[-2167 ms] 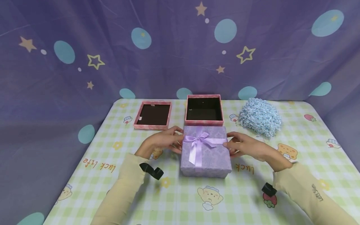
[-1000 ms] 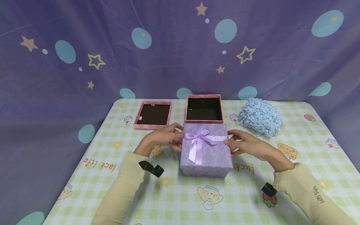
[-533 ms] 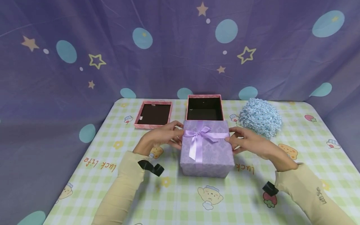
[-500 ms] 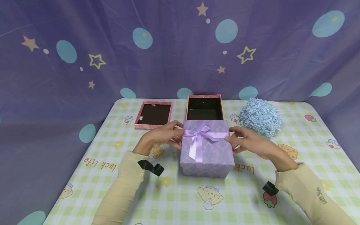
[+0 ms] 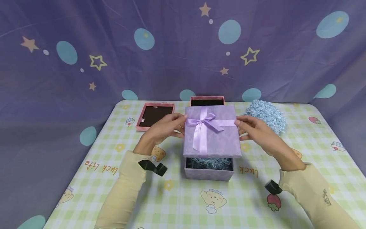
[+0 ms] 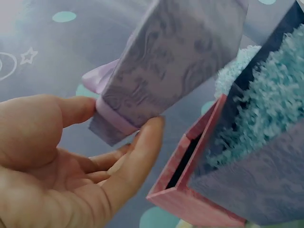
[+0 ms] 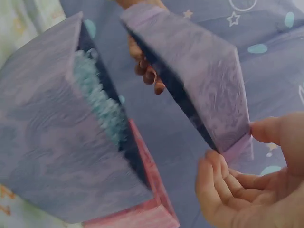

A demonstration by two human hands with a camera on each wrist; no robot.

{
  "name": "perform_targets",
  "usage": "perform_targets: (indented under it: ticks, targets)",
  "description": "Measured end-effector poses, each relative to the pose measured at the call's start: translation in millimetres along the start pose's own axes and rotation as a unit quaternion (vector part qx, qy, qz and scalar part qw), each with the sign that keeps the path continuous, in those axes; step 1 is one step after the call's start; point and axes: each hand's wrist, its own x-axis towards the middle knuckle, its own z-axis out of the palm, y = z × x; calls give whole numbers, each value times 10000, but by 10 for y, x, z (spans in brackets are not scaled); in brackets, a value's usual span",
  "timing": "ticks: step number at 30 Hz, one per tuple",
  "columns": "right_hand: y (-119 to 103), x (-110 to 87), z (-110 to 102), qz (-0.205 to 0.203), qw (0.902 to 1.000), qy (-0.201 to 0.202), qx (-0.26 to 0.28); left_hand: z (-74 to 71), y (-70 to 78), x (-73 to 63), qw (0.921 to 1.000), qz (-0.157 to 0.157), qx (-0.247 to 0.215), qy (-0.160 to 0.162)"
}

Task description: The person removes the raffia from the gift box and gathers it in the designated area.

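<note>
A purple box lid [image 5: 211, 143] with a lilac ribbon bow [image 5: 204, 122] is raised above its purple box [image 5: 208, 174]. My left hand [image 5: 166, 128] pinches the lid's left side between thumb and fingers. On the opposite side my right hand [image 5: 255, 132] grips it the same way. Light blue shredded paper [image 5: 211, 163] fills the purple box, showing below the lid's near edge; the left wrist view shows more of this shredded paper [image 6: 275, 85]. In the right wrist view a clear gap separates the lid [image 7: 209, 80] from the box [image 7: 61, 118].
Behind the purple box stands an open pink box [image 5: 207, 102], partly hidden by the lid. A pink lid [image 5: 157, 116] lies upturned at the back left. At the back right sits a heap of blue shredded paper [image 5: 266, 116]. A checked cloth [image 5: 171, 203] covers the table.
Both hands have lifted the purple lid up off its box and away toward the pink box. The shredded paper inside has come into view. The purple box has stayed in place.
</note>
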Motion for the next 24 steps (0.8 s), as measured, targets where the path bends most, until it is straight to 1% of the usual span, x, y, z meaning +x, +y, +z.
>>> perform_targets:
  ticks: [4, 7, 9, 12, 14, 15, 17, 19, 21, 24]
  targets:
    - [-115, -4, 3, -62, 9987, 471, -158, 16, 68, -7, 9982, 391, -110, 447]
    - [-165, -10, 14, -288, 9965, 757, -220, 23, 112, -19, 9933, 798, -143, 819]
    - [-188, -12, 28, -541, 9937, 955, -226, 20, 134, -31, 9878, 1133, -18, 1068]
    - [-211, -21, 57, -982, 9867, 1265, -292, 5, 159, -60, 9769, 1607, 279, 1378]
    - [-223, -23, 82, -1279, 9801, 1473, -379, -10, 168, -80, 9713, 1786, 398, 1521]
    - [-226, -24, 94, -1425, 9764, 1563, -430, -14, 171, -90, 9697, 1844, 394, 1555]
    - [-225, -29, 117, -1661, 9696, 1713, -548, -21, 169, -102, 9694, 1953, 180, 1476]
    - [-222, -23, 142, -1892, 9639, 1800, -528, -23, 164, -106, 9689, 2109, -45, 1295]
    - [-215, -11, 159, -2107, 9598, 1811, -391, -31, 150, -110, 9676, 2279, -241, 1060]
    - [-208, 15, 176, -2347, 9563, 1743, -83, -63, 123, -117, 9641, 2510, -517, 698]
